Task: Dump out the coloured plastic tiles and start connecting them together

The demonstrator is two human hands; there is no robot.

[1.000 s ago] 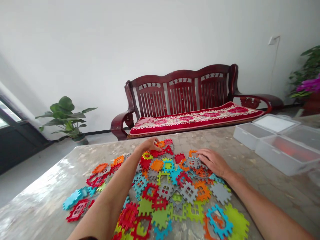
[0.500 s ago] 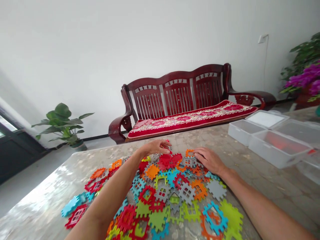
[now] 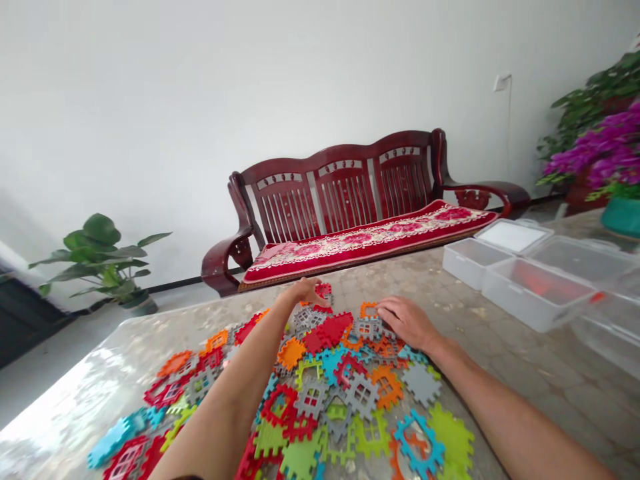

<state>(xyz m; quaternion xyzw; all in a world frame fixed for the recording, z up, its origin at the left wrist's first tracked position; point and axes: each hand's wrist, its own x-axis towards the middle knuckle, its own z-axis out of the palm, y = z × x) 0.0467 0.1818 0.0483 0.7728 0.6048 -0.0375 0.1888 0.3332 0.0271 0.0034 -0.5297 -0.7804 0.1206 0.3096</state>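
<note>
A spread of flat, notched plastic tiles (image 3: 320, 387) in red, orange, green, blue and grey covers the near part of a marbled table (image 3: 500, 373). My left hand (image 3: 304, 292) reaches to the far edge of the spread, its fingers bent down onto a red tile (image 3: 324, 291) there. My right hand (image 3: 406, 321) lies palm down on the tiles at the right, fingers together over a grey tile (image 3: 369, 327) and an orange one (image 3: 369, 309). Whether either hand actually grips a tile cannot be made out.
Clear plastic boxes (image 3: 530, 283) with a loose lid (image 3: 513, 235) stand on the table's right side. Beyond the table are a dark red wooden bench (image 3: 350, 213) with a red cushion, a leafy plant (image 3: 100, 257) at left and purple flowers (image 3: 607, 150) at right.
My left hand has shifted slightly along the far edge of the tiles, and a red tile near it moved. My right hand stays on the tiles. The camera has turned left and down a little.
</note>
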